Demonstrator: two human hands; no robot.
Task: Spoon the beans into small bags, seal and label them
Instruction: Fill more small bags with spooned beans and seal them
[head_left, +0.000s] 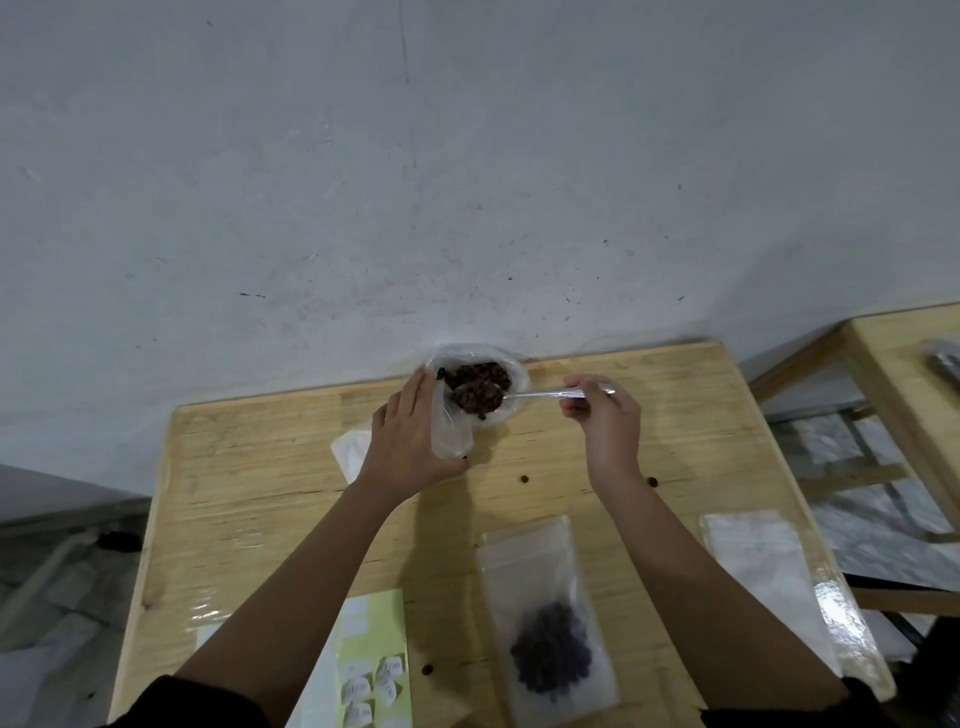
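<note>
A large clear plastic bag of brown beans (480, 376) stands at the far edge of the wooden table (249, 499), against the wall. My right hand (602, 421) grips a metal spoon (535, 395) by its handle; the bowl is heaped with beans over a small clear bag (451, 431). My left hand (410, 441) holds that small bag upright and open beside the large one. Nearer to me, a small bag with dark beans (548, 613) lies flat. A yellow sheet with white labels (371, 665) lies at the near left.
Empty clear bags (763, 571) lie stacked at the table's right side. White paper (350, 452) shows under my left wrist. Loose beans (525, 478) dot the tabletop. A second wooden table (904, 358) stands to the right across a gap.
</note>
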